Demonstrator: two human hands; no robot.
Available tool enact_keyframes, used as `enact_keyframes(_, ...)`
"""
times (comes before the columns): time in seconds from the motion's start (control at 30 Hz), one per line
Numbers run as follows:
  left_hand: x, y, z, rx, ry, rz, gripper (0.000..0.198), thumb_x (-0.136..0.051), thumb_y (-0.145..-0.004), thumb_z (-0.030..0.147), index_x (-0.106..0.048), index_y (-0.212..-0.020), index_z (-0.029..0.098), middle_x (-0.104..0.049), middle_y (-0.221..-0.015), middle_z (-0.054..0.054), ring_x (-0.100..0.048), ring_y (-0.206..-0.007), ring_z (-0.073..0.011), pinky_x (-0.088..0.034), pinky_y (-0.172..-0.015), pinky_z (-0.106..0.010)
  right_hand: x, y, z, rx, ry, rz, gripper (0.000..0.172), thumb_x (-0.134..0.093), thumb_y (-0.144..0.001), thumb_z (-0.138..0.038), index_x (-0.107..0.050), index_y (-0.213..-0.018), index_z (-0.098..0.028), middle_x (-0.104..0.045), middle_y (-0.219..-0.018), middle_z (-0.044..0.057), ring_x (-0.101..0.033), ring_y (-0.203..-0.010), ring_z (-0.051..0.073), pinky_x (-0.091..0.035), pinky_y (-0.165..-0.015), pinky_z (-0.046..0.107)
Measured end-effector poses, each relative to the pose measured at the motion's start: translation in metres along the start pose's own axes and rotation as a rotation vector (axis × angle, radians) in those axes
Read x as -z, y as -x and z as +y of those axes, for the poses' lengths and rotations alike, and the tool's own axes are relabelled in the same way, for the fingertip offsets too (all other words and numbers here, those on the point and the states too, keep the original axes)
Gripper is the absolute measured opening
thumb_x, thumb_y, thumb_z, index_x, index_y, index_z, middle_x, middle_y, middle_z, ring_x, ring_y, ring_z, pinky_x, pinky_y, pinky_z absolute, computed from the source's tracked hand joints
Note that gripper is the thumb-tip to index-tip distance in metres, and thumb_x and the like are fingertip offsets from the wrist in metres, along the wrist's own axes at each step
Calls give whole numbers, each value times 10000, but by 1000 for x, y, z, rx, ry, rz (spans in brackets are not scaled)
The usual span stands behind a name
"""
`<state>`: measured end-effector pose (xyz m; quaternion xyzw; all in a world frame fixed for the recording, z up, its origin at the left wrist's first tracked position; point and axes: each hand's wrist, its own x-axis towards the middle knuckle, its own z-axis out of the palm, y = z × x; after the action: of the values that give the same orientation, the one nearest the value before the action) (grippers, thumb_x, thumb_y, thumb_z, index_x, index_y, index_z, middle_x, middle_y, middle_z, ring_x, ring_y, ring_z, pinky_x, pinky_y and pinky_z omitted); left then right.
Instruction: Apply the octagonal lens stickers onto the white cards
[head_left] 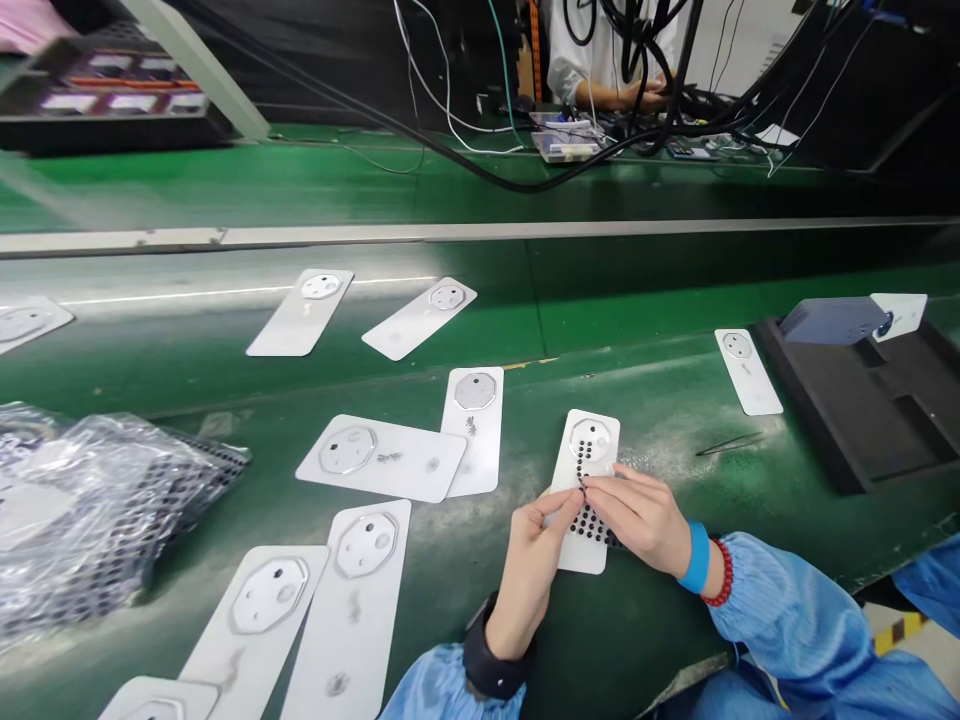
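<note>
A white phone-back-like panel [581,557] with a round camera plate at its far end lies flat on the green bench in front of me. Over its middle is a sheet of black dots [589,524], with a narrow strip of dots reaching toward the round plate. My left hand [529,552] pinches the sheet from the left, thumb and forefinger together. From the right, my right hand [637,514] grips it too, fingertips nearly touching those of the left. What lies exactly between the fingertips is too small to make out.
Several similar white panels [382,458] are spread to the left. A clear plastic bag of dotted sheets [112,510] lies far left. Tweezers [729,444] and a black tray [885,420] with a dark phone-shaped piece [834,320] are right. Across the bench, cables hang before a person [592,60].
</note>
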<state>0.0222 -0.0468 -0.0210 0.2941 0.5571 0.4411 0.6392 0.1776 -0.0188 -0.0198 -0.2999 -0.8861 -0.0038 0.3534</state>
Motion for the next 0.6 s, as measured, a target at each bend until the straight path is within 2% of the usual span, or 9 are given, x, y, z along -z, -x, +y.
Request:
enact_keyframes(0.13,3,-5,-1,-42,-78,35,315,-712,-746,425,-801,-838,137,-767,-962,-114,-689,-957,-308,-519,-858,-374,-6,2,0,-70,-65,-35,124,-513,-942,-96,-628,-920,-138,-764,-936,106,-743,-855,182,-607,-856,346)
enact_keyframes(0.23,17,-7,7,-100,-150,138,351,-714,-746,442,-777,-906,136,-748,-1052,-126,-639,-1094,-338,-461,-986,-415,-4,8,4,-153,-168,-122,137,-485,-946,-122,-603,-888,-163,-759,-978,110,-747,-847,184,-621,-771,304)
enact_keyframes(0.3,31,-5,17,-195,-167,260,457,-705,-765,428,-700,-1135,160,-669,-1260,-124,-560,-1234,-327,-426,-1045,-404,2,14,9,-234,-246,-187,142,-473,-950,-142,-594,-885,-179,-748,-1033,112,-744,-876,183,-619,-747,285)
enact_keyframes(0.37,41,0,27,-259,-98,302,662,-691,-798,398,-477,-1406,245,-550,-1425,-100,-520,-1296,-290,-456,-1031,-376,9,18,13,-322,-318,-227,133,-486,-950,-155,-597,-889,-193,-737,-1074,102,-729,-958,187,-611,-799,291)
enact_keyframes(0.43,43,7,35,-239,26,221,812,-686,-817,369,-264,-1509,321,-528,-1448,-95,-565,-1255,-273,-530,-939,-354,18,14,17,-393,-363,-190,116,-515,-942,-158,-610,-892,-202,-729,-1084,92,-712,-1006,194,-595,-859,314)
enact_keyframes(0.47,41,10,38,-198,80,152,844,-699,-810,353,-234,-1514,329,-551,-1424,-101,-593,-1220,-277,-558,-889,-349,23,9,18,-419,-374,-146,107,-531,-934,-156,-618,-893,-203,-724,-1081,93,-706,-1010,199,-587,-872,327)
enact_keyframes(0.53,33,14,39,-137,127,48,830,-747,-758,315,-314,-1466,285,-602,-1355,-121,-634,-1149,-293,-583,-823,-350,32,-6,16,-452,-390,-48,99,-559,-916,-151,-636,-882,-204,-707,-1063,92,-698,-983,201,-579,-862,339)
enact_keyframes(0.6,23,16,36,-117,130,-5,750,-763,-721,281,-403,-1378,237,-630,-1296,-128,-662,-1082,-292,-587,-804,-360,38,-24,11,-457,-409,3,96,-583,-899,-146,-654,-865,-202,-685,-1038,88,-684,-945,194,-573,-831,335)
